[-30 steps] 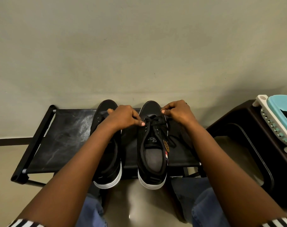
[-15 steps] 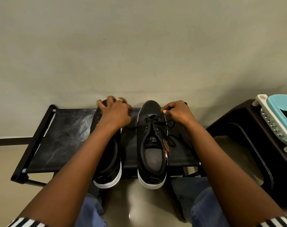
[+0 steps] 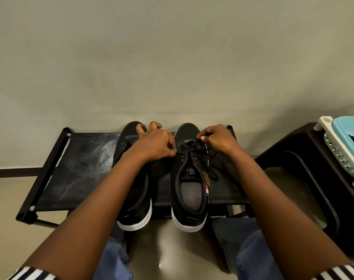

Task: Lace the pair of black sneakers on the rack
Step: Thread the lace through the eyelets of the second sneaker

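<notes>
Left hand has returned, seemingly pinching the lace

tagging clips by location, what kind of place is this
Probably a home entryway or utility corner: a low black fabric shoe rack against a plain wall, a dark brown plastic stool, and a white and teal plastic basket on it.

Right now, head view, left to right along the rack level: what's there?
Rack with bare black fabric → left sneaker, left hand over its front → right sneaker, being laced → right hand pinching the lace → dark brown stool → white and teal basket at the frame edge.
</notes>
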